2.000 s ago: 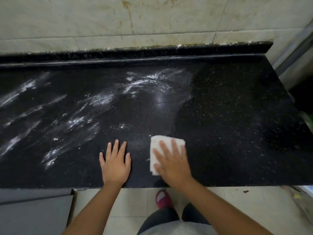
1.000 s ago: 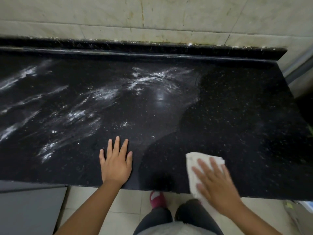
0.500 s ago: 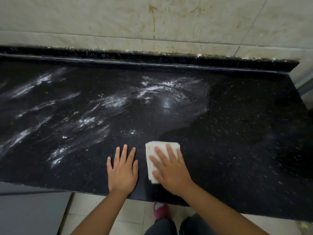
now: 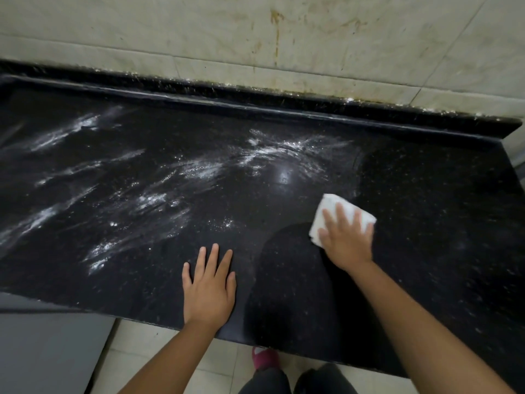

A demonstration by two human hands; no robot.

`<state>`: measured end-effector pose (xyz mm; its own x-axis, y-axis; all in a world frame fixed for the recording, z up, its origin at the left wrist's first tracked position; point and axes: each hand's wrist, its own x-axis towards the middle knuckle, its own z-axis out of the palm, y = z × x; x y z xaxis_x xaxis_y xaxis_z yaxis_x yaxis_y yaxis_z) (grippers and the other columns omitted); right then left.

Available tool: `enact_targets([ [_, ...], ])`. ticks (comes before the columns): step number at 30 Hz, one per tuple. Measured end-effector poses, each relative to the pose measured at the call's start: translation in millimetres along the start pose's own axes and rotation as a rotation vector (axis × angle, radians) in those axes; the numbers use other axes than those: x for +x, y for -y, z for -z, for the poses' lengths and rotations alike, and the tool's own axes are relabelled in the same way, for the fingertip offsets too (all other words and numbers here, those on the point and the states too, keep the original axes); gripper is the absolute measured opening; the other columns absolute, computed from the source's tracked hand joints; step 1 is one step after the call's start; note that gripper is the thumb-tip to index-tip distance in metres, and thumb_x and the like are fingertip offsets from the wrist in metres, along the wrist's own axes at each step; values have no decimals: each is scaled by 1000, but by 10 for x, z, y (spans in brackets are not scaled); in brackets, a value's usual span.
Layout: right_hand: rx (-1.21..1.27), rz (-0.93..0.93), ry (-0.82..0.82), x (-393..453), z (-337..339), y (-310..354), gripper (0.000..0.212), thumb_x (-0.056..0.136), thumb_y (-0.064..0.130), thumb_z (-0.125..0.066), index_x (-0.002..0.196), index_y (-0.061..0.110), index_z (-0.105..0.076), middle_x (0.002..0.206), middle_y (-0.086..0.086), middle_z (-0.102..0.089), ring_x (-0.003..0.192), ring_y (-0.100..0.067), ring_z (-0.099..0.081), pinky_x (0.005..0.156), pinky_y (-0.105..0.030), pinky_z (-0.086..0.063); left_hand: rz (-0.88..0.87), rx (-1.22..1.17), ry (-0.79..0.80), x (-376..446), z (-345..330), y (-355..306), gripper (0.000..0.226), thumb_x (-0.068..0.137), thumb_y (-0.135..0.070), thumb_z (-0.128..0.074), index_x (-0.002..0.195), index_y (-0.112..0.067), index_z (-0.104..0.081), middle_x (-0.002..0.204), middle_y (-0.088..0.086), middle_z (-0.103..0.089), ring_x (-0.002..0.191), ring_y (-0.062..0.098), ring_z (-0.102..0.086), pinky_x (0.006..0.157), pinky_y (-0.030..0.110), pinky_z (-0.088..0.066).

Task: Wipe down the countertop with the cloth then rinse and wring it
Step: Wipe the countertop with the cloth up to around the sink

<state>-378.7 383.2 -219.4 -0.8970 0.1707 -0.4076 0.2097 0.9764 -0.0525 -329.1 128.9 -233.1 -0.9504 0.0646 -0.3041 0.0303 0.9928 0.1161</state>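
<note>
Scene: a person leans over a black speckled countertop (image 4: 426,194) set against a stained, pale tiled wall (image 4: 284,38).
Right hand: the right hand (image 4: 345,240) lies flat on a folded white cloth (image 4: 329,207), fingers straight and spread, pressing it onto the stone right of centre.
Left hand: the left hand (image 4: 208,288) rests palm down near the front edge, fingers straight and slightly apart, holding nothing, well apart from the cloth.
Cloth: it sits at the border between a dull, streaked area and a darker patch on the right.
Residue: white powdery streaks (image 4: 142,200) run across the left and middle of the counter; whether they are soap or dust is unclear.
Below: pale floor tiles (image 4: 136,351), a pink shoe (image 4: 264,358) and dark trouser legs show under the counter edge.
</note>
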Motion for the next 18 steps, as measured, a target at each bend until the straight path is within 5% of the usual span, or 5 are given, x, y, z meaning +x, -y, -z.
enact_targets([
  [2,-22,182,-7,-15,-89,415,86,68,54,11,145,30,-20,156,-4,-8,142,-37,-3,111,-56,-2,-10,-30,-38,10,1,2,52,94,-36,-21,115,-16,-64,123,10,-62,116,32,-56,89,56,-44],
  [5,-128,377,-120,-336,-399,768,55,89,48,-15,122,33,-57,131,-2,-57,126,-38,-37,105,-49,-11,-27,-50,-85,19,-45,13,50,87,-35,-29,119,-15,-62,128,11,-58,122,32,-51,94,57,-39],
  [10,-176,579,-157,-851,-704,144,49,96,49,-5,131,36,-37,142,9,-39,143,-24,-2,109,-42,-5,-13,-57,-73,41,-55,24,58,98,-39,-13,117,-15,-62,125,11,-61,118,31,-53,90,57,-42],
  [16,-91,80,-209,-363,-281,-720,53,96,49,-2,144,34,-16,152,1,-25,143,-26,-12,110,-51,-16,0,-53,-111,65,-86,13,62,98,-40,-8,116,-14,-61,124,12,-61,122,26,-40,88,59,-42],
  [18,79,-143,-106,-28,-32,-665,52,97,47,-11,146,30,-10,157,4,-2,144,-28,3,113,-53,-5,-5,-52,-124,75,-74,-17,50,94,-36,-22,119,-14,-60,127,13,-59,123,31,-46,90,60,-40],
])
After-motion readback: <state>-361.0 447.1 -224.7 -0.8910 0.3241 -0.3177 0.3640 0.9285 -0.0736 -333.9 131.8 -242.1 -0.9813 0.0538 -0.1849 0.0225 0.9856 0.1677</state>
